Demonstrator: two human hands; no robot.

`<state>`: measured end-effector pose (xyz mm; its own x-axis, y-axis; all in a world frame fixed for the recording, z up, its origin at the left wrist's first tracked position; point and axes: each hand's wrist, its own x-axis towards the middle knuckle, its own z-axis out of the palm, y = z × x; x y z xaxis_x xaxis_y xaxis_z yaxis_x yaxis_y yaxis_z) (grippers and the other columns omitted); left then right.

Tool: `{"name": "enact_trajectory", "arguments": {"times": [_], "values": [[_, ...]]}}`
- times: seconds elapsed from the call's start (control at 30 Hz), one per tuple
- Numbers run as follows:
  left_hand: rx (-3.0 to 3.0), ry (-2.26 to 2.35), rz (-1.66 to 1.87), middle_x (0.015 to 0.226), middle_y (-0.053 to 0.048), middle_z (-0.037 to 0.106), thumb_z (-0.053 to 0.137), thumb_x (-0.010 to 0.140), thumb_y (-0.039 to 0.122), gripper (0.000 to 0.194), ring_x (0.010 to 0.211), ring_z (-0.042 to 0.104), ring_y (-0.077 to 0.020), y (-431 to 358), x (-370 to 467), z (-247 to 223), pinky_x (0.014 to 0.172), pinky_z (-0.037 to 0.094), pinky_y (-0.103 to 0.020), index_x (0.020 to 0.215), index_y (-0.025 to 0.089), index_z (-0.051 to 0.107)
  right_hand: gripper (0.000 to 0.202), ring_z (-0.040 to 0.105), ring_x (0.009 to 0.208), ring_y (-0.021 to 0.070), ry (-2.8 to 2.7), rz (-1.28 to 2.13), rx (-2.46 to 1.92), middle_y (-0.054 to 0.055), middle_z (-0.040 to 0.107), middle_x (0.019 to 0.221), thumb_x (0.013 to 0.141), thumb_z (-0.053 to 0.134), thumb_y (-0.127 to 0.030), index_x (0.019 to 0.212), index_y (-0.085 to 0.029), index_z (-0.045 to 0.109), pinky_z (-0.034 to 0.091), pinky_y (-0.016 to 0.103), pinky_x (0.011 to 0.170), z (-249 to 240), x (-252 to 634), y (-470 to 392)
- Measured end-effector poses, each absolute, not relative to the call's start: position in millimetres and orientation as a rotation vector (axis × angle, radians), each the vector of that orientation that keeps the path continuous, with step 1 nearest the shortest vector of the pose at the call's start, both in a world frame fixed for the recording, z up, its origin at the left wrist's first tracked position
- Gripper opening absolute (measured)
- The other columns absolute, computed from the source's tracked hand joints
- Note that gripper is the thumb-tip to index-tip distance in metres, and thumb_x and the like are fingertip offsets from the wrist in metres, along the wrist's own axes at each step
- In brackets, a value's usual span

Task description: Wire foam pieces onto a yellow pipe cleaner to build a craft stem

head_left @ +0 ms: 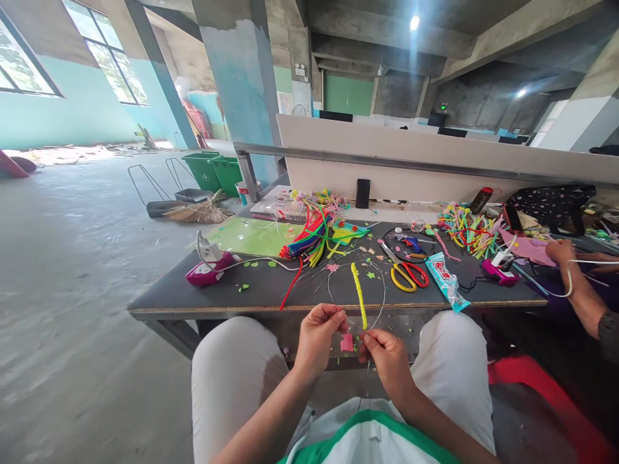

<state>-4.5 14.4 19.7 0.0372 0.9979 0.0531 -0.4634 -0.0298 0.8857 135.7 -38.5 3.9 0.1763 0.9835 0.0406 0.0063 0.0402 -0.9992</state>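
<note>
fuzzy yellow stem (pixel 358 296), slender, nearly straight

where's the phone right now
In the head view, the phone stands upright near the middle, at the back of the table by the white panel, just right of the pipe cleaners.

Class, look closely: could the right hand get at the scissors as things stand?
Probably yes: the scissors lie uncovered on the table, ahead of the right hand, though its fingers pinch the yellow fuzzy stem and would likely need to let go first.
</note>
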Motion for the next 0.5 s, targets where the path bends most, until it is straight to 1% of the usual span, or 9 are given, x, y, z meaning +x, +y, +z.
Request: {"name": "enact_trajectory", "arguments": {"times": [0.07,0.1,0.17,0.23,0.27,0.4,0.5], "values": [[0.938,0.805,1.348,0.064,0.000,0.064,0.075,0.066,0.028,0.020,0.055,0.058,-0.0104,13.5,-9.7,23.9,0.057,0.047,-0.023,0.075,0.015,0.061,0.033,0.058,0.052,0.0163,-1.093,1.073,-1.243,0.002,0.062,0.059,0.075,0.064,-0.050,0.069,-0.018,0.069,0.047,0.028,0.054,5.2,136.3,-36.8],[0.962,0.798,1.319,0.066,-0.001,0.065,0.075,0.067,0.029,0.021,0.057,0.059,-0.0111,13.5,-13.6,27.8,0.059,0.048,-0.024,0.079,0.015,0.063,0.033,0.058,0.052,0.0160,-1.092,1.086,-1.232,0.002,0.062,0.060,0.075,0.064,-0.050,0.071,-0.018,0.069,0.048,0.028,0.054,6.9,136.7,-35.9],[1.010,0.758,1.279,0.075,-0.004,0.068,0.073,0.070,0.030,0.029,0.063,0.061,-0.0132,15.3,-23.8,39.8,0.065,0.050,-0.027,0.093,0.015,0.064,0.033,0.058,0.052,0.0154,-1.092,1.115,-1.201,0.001,0.062,0.060,0.074,0.065,-0.050,0.074,-0.017,0.070,0.048,0.028,0.054,12.1,137.2,-34.0],[1.046,0.715,1.283,0.086,-0.008,0.068,0.070,0.073,0.034,0.040,0.071,0.063,-0.0155,20.2,-36.1,57.1,0.072,0.051,-0.031,0.108,0.016,0.062,0.034,0.058,0.051,0.0150,-1.085,1.140,-1.170,0.001,0.062,0.061,0.072,0.066,-0.051,0.076,-0.017,0.070,0.048,0.028,0.054,19.1,136.9,-32.4],[1.063,0.703,1.291,0.091,-0.009,0.068,0.068,0.075,0.035,0.042,0.074,0.063,-0.0163,23.6,-42.4,67.2,0.074,0.051,-0.032,0.112,0.016,0.060,0.035,0.059,0.051,0.0149,-1.080,1.149,-1.159,0.002,0.062,0.061,0.072,0.067,-0.051,0.076,-0.017,0.070,0.048,0.028,0.054,22.8,136.4,-31.7],[1.196,0.686,1.297,0.090,-0.008,0.067,0.065,0.078,0.037,0.042,0.076,0.062,-0.0166,39.6,-61.9,107.9,0.072,0.050,-0.031,0.114,0.016,0.060,0.034,0.059,0.050,0.0141,-1.086,1.168,-1.139,0.002,0.064,0.062,0.073,0.066,-0.051,0.077,-0.018,0.070,0.047,0.025,0.050,35.0,132.6,-30.8],[1.308,0.671,1.266,0.083,-0.006,0.066,0.067,0.077,0.033,0.039,0.069,0.060,-0.0141,49.5,-67.5,127.4,0.066,0.049,-0.028,0.111,0.014,0.062,0.032,0.058,0.048,0.0128,-1.118,1.169,-1.127,0.001,0.064,0.062,0.073,0.066,-0.050,0.077,-0.018,0.069,0.046,0.023,0.047,39.9,129.4,-31.4]]}}
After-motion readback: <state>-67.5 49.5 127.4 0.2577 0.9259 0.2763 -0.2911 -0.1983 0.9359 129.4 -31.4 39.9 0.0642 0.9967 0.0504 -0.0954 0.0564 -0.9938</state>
